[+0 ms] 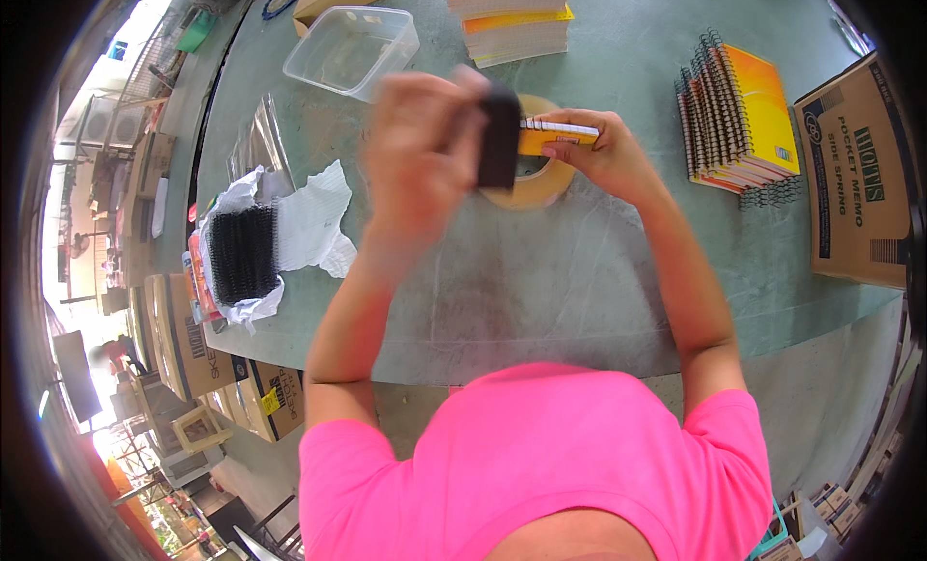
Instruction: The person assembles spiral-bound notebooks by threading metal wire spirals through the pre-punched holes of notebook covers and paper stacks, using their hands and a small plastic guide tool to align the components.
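Observation:
My right hand [613,160] is closed around a small yellow-orange memo pad [562,136], its thumb in front and its fingers behind. Dark wire loops show along the pad's left end. Smeared by motion, my left hand [420,141] grips a black block-like thing [499,138]; its exact kind does not show. The black block overlaps the pad's left end in the picture, and I cannot tell whether they touch. Under both hands lies a wide roll of tan tape [531,189], partly hidden.
On the green table [541,300], a pack of black spiral coils [243,254] lies on torn paper at left. A clear plastic tub [352,51] and stacked pads [517,35] stand at the back. Spiral-bound memo pads [758,112] and a cardboard box [859,175] are at right.

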### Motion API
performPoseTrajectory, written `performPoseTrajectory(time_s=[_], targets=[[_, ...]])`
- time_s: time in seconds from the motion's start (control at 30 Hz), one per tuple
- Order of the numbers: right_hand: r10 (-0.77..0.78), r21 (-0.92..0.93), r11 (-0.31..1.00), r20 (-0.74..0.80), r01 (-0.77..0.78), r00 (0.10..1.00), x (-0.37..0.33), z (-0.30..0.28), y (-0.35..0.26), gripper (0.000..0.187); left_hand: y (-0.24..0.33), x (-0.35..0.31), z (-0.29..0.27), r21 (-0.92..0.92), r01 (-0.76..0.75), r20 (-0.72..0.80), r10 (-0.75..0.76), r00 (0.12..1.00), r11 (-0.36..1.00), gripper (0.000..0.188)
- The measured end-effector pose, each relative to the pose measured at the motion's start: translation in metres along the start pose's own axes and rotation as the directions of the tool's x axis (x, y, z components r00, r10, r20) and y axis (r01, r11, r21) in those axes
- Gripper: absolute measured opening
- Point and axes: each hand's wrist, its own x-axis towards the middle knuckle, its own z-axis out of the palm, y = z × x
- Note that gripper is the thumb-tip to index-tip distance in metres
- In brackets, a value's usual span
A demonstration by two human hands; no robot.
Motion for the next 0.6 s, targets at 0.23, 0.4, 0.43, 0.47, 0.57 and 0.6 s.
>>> performPoseTrajectory(time_s=[0.23,0.4,0.43,0.47,0.57,0.6], targets=[[-0.041,0.011,0.999,0.031,0.04,0.999,-0.002,0.001,0.008,0.021,0.007,0.005,0.008,-0.05,0.017,-0.027,-0.018,0.999,0.999,0.025],[0.024,-0.024,0.999,0.091,-0.022,0.996,-0.005,0.001,0.002,0.023,0.006,0.012,0.018,-0.143,-0.009,-0.004,0.009,1.0,0.99,0.024],[0.063,0.012,0.998,0.098,-0.065,0.993,-0.006,0.003,-0.001,0.022,0.005,0.015,0.019,-0.142,0.013,-0.097,-0.027,0.995,0.99,0.025],[0.088,0.036,0.995,0.119,-0.093,0.989,-0.005,0.002,-0.006,0.021,0.01,0.003,0.024,-0.154,0.011,0.152,0.013,0.988,0.988,0.024],[-0.096,0.048,0.995,0.073,0.093,0.993,-0.001,0.0,-0.002,0.022,0.03,-0.051,0.035,-0.233,0.137,0.58,0.024,0.815,0.963,0.023],[-0.103,0.044,0.994,0.048,0.101,0.994,-0.003,0.001,-0.004,0.023,0.03,-0.056,0.036,-0.23,0.116,0.553,0.032,0.832,0.966,0.022]])
